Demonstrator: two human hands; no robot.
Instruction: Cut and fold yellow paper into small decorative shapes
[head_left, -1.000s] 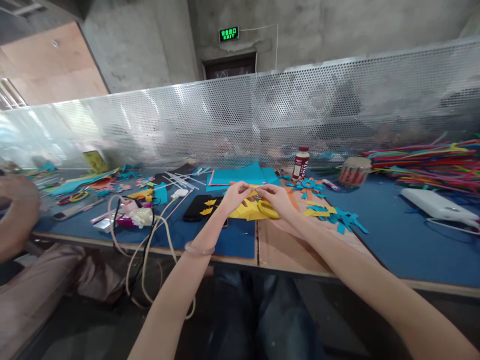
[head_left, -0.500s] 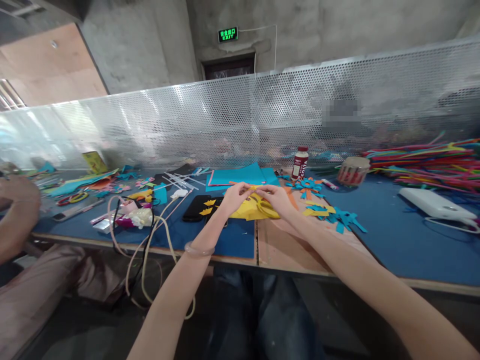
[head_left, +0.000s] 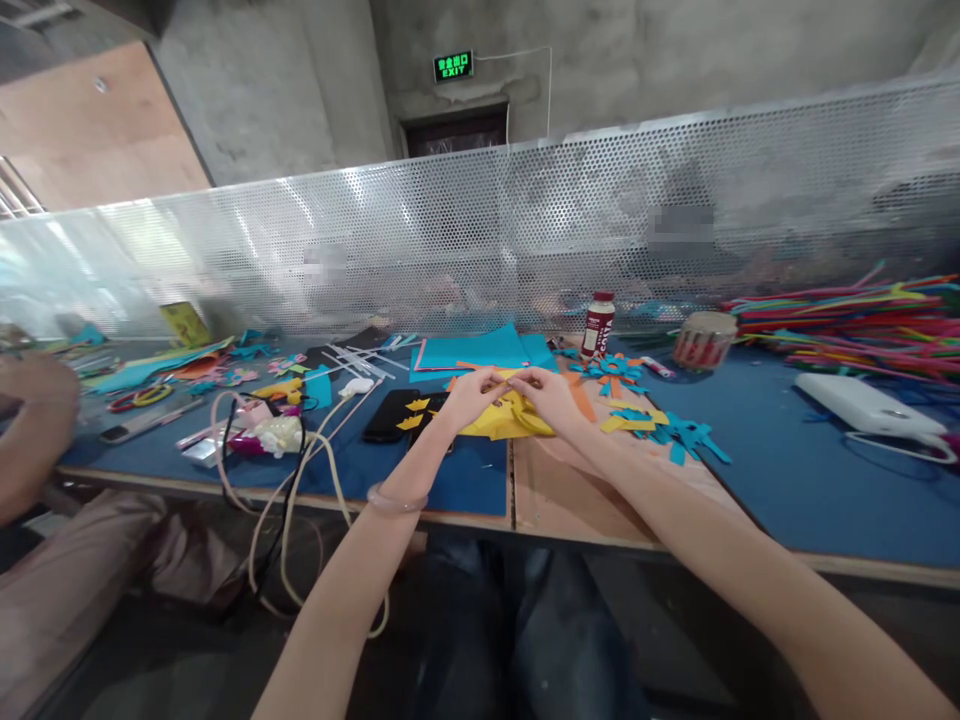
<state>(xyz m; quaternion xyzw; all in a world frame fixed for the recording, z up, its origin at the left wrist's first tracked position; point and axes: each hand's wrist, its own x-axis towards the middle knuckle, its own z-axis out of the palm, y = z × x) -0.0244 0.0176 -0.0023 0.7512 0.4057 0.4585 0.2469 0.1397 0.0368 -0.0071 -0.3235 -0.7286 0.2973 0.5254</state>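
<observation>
My left hand (head_left: pixel 474 396) and my right hand (head_left: pixel 545 396) meet over the table, thumbs and fingertips pinched together. Between them is a small yellow paper piece (head_left: pixel 507 378), mostly covered by the fingers. Below the hands lies a larger pile of yellow paper (head_left: pixel 501 420). Left of my left hand, small yellow cut-outs (head_left: pixel 411 422) rest on and beside a black phone (head_left: pixel 390 416). To the right of my right hand lie yellow strips (head_left: pixel 634 418) and blue cut-outs (head_left: pixel 688 438). Blue sheets (head_left: pixel 472 350) are stacked just behind the hands.
A bottle (head_left: pixel 598 325) and a clear round jar (head_left: pixel 703 341) stand behind on the right, near many coloured pipe cleaners (head_left: pixel 862 325) and a white power bank (head_left: pixel 870 405). Cables (head_left: pixel 334 470) hang over the front edge. Another person's arm (head_left: pixel 34 430) is at far left. A perforated metal screen (head_left: pixel 450 230) runs behind.
My hands stay in almost the same spot, still pinched together. The right hand's fingers have shifted slightly over the yellow paper, and the whole view has moved a little.
</observation>
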